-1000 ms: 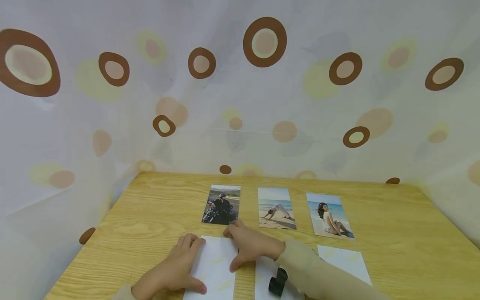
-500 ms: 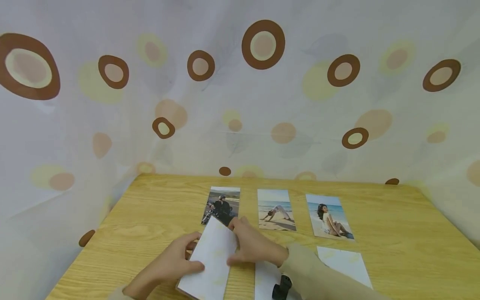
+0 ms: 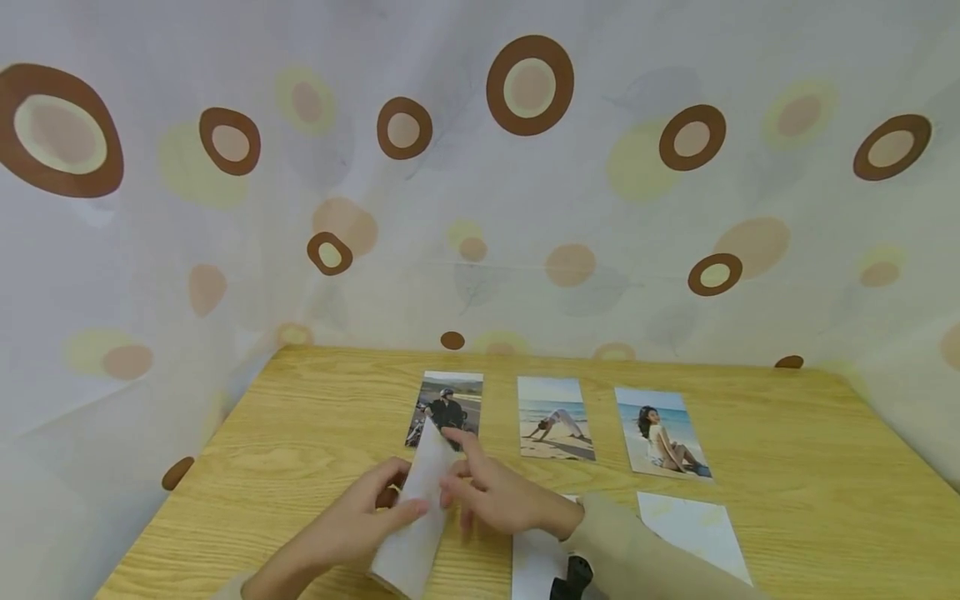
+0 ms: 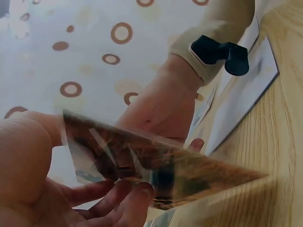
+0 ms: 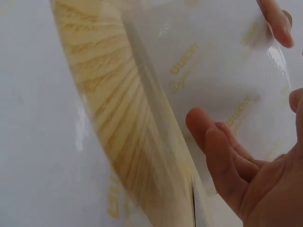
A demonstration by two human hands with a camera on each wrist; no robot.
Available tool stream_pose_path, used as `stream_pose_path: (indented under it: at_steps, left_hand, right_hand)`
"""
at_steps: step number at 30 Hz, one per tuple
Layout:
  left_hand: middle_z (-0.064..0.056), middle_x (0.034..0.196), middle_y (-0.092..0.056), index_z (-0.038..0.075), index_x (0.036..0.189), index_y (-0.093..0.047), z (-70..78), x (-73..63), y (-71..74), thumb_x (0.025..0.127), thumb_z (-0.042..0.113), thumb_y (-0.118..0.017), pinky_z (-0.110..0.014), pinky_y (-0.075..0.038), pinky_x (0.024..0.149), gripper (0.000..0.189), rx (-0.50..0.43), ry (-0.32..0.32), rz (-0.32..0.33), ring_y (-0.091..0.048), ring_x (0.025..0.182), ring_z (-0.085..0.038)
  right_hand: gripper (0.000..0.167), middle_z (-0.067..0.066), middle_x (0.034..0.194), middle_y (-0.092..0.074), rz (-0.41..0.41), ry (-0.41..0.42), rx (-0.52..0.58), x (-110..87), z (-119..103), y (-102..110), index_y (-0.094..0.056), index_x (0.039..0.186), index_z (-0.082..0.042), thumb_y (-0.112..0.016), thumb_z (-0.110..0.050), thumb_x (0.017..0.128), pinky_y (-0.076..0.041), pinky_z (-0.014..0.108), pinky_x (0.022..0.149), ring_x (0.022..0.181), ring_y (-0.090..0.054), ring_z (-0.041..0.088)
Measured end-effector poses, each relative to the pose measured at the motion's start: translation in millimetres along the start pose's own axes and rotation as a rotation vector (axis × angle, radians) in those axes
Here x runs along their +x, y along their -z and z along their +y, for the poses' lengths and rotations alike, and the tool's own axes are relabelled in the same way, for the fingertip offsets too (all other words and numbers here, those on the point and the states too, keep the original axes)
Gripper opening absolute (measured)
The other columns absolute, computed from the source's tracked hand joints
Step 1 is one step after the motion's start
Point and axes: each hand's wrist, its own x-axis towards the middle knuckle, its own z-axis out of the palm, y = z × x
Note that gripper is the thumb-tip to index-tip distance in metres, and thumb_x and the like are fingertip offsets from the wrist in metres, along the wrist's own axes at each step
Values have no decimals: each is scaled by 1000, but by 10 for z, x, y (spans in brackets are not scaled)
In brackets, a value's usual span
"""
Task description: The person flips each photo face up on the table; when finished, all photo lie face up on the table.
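Note:
My left hand (image 3: 360,517) grips a photo print (image 3: 416,521) by its left edge, thumb on the white back. The print stands tilted off the table, and its picture side (image 4: 189,175) shows brown and dark tones, blurred, in the left wrist view. My right hand (image 3: 502,492) is beside the print's right side, index finger stretched toward its top corner and the other fingers loosely bent. Pale yellow lettering marks the print's back (image 5: 208,56) in the right wrist view. Behind the print's top corner lies a face-up photo of a motorcyclist (image 3: 457,392), partly covered.
Face-up photos of a person bending on a beach (image 3: 555,425) and a person sitting by the sea (image 3: 663,433) continue the back row. Nearer, two white-backed prints (image 3: 534,562) lie face down, one partly under the right sleeve (image 3: 637,550). A patterned curtain (image 3: 480,167) closes off the wooden table (image 3: 300,433).
The print lay flat face down between both hands; it has been lifted and turned up on its side by the left hand. The right hand's fingers have come away from its right edge.

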Motion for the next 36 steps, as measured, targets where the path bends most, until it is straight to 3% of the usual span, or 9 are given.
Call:
stream_pose_path:
  at_steps: [5, 11, 16, 19, 21, 23, 26, 32, 36]
  left_hand:
    - [-20, 136, -42, -1, 136, -38, 27, -38, -14, 99, 27, -53, -26, -47, 87, 49, 16, -1, -127, -50, 108, -23]
    - [-20, 141, -37, 4, 137, -37, 1, -47, -29, 100, 25, -52, -26, -46, 89, 45, 92, -59, -192, -47, 113, -22]
    - [-19, 132, -34, 6, 138, -39, -39, -29, -2, 100, 22, -53, -27, -48, 90, 43, 61, -99, -301, -46, 112, -18]
    - [-17, 125, -35, 6, 135, -43, -68, -25, 1, 97, 21, -59, -26, -48, 87, 45, 74, -96, -311, -46, 109, -16]
    - [-13, 121, -36, 8, 132, -47, -94, -18, -13, 92, 22, -66, -25, -47, 83, 46, 143, -92, -273, -43, 105, -16]
    - [-9, 120, -35, 12, 128, -50, -124, -10, -31, 87, 25, -73, -23, -44, 79, 49, 255, -79, -225, -40, 103, -16]
    - [-4, 123, -34, 17, 124, -52, -176, 10, -53, 79, 30, -80, -23, -41, 76, 54, 415, -50, -183, -36, 104, -17]
    - [0, 132, -35, 23, 129, -49, -259, 35, -39, 70, 30, -86, -31, -46, 84, 70, 649, -54, -152, -40, 114, -21]
    - [-1, 133, -38, 18, 129, -52, -276, 30, 4, 67, 29, -88, -37, -45, 91, 74, 728, -86, -137, -41, 117, -22]
  right_hand:
    - [50, 23, 105, -62, -81, -18, 211, -50, -17, 34, -6, 148, -7, -23, -32, 107, -52, 29, 49, 70, -68, 37]
    - [60, 32, 115, -60, -168, -31, 356, -135, -7, 100, 3, 150, -4, -12, -42, 106, -53, 30, 53, 74, -68, 31]
    - [69, 29, 71, -63, -101, -76, 287, -134, 21, 133, 7, 152, -2, -29, -39, 105, -56, 32, 61, 53, -64, 21]
    - [68, 16, 51, -53, -58, -97, 187, -108, 44, 115, 0, 151, 4, -41, -24, 104, -50, 26, 51, 39, -53, 9]
    - [54, 7, 52, -47, -41, -97, 83, -91, 58, 96, -22, 142, 8, -47, -18, 101, -41, 21, 47, 42, -46, 4]
    - [30, -1, 60, -44, -18, -96, -22, -81, 71, 83, -44, 118, 4, -53, -17, 99, -32, 20, 47, 46, -38, 4]
    - [25, -1, 68, -43, -4, -86, -126, -74, 82, 80, -46, 93, -3, -63, -21, 94, -31, 21, 51, 52, -36, 7]
    - [67, -4, 70, -52, 1, -51, -232, -89, 117, 118, -36, 133, 6, -74, -23, 86, -39, 18, 50, 53, -47, 3]
    - [75, -6, 71, -57, -6, -38, -252, -102, 131, 131, -31, 139, 6, -76, -16, 83, -44, 18, 54, 56, -51, 1]
